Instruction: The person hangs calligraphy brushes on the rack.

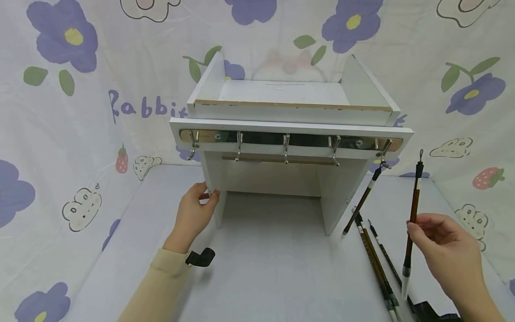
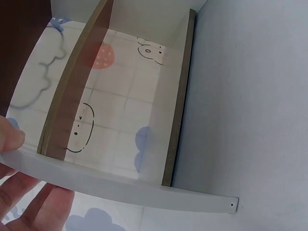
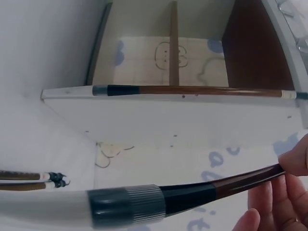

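A white shelf stands in the middle, a metal hook rail along its front. My left hand grips the shelf's left side panel. In the left wrist view the thumb lies on one side of the panel and fingers on the other. My right hand pinches a writing brush by its brown handle, upright with the white tip down and loop on top. It is apart from the rail. Another brush hangs by its loop from the rightmost hook, slanting down beside the right panel.
Several more brushes lie on the white table between the shelf and my right hand. The rail's other hooks, such as the middle one, carry nothing. Behind stands a backdrop printed with flowers.
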`<action>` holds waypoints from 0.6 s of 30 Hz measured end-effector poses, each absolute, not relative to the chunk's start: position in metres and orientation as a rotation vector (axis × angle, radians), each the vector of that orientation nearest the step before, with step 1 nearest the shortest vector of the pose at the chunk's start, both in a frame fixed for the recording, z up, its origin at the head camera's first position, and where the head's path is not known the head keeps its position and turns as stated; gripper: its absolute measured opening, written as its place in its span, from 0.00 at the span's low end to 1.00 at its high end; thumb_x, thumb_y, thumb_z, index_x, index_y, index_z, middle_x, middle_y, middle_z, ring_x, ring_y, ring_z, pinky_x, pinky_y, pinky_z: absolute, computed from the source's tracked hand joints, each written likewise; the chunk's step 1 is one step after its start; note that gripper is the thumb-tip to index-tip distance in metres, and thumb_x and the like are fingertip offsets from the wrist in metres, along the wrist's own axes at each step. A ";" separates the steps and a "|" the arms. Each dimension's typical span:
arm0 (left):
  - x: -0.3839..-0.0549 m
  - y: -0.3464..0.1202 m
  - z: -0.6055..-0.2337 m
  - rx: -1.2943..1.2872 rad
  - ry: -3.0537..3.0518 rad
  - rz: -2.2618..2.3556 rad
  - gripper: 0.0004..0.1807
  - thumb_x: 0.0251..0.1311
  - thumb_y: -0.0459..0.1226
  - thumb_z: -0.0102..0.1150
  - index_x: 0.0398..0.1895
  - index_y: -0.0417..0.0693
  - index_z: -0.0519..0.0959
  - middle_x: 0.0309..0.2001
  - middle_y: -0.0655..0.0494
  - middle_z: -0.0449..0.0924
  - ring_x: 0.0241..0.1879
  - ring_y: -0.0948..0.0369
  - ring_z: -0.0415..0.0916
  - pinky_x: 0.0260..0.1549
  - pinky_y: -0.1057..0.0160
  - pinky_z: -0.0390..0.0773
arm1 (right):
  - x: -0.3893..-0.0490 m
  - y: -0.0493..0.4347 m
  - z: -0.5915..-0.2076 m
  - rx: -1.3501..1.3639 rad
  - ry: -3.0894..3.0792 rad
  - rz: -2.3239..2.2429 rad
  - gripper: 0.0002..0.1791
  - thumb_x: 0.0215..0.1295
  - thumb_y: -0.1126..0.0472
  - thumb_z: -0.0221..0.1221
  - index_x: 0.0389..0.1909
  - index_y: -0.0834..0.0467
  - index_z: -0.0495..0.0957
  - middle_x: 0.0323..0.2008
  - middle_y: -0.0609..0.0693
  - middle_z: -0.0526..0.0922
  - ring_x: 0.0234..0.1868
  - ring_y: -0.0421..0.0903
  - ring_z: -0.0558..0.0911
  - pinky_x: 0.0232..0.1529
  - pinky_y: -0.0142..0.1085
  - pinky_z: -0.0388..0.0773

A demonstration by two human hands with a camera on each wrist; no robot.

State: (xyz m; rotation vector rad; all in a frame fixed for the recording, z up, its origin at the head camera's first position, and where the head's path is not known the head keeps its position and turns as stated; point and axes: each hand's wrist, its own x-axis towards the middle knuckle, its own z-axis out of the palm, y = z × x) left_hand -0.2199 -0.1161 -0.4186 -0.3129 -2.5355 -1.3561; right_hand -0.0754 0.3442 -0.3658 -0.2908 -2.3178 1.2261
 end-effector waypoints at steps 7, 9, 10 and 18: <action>-0.219 -0.116 -0.418 -0.307 -2.540 -1.346 0.18 0.68 0.43 0.54 0.57 0.49 0.78 0.53 0.54 0.76 0.48 0.53 0.77 0.40 0.57 0.83 | -0.072 0.333 -0.361 -0.172 -2.261 1.174 0.11 0.59 0.73 0.64 0.42 0.66 0.77 0.34 0.44 0.80 0.33 0.37 0.77 0.35 0.17 0.73; -0.219 -0.116 -0.418 -0.306 -2.542 -1.348 0.18 0.68 0.43 0.54 0.57 0.49 0.77 0.53 0.54 0.76 0.48 0.53 0.76 0.40 0.57 0.83 | -0.071 0.330 -0.358 -0.125 -2.252 1.158 0.11 0.58 0.74 0.64 0.42 0.66 0.77 0.34 0.46 0.80 0.34 0.38 0.77 0.37 0.18 0.72; -0.219 -0.116 -0.418 -0.305 -2.543 -1.349 0.18 0.68 0.43 0.54 0.57 0.49 0.77 0.53 0.54 0.76 0.48 0.53 0.76 0.40 0.56 0.83 | -0.070 0.328 -0.357 -0.106 -2.245 1.159 0.11 0.57 0.75 0.64 0.41 0.67 0.77 0.34 0.48 0.80 0.34 0.39 0.77 0.37 0.18 0.72; -0.220 -0.116 -0.419 -0.313 -2.533 -1.349 0.18 0.68 0.44 0.54 0.58 0.50 0.77 0.53 0.54 0.76 0.48 0.53 0.77 0.40 0.56 0.83 | -0.068 0.315 -0.350 0.029 -2.254 1.104 0.14 0.53 0.78 0.65 0.41 0.65 0.79 0.35 0.44 0.81 0.35 0.38 0.75 0.37 0.18 0.72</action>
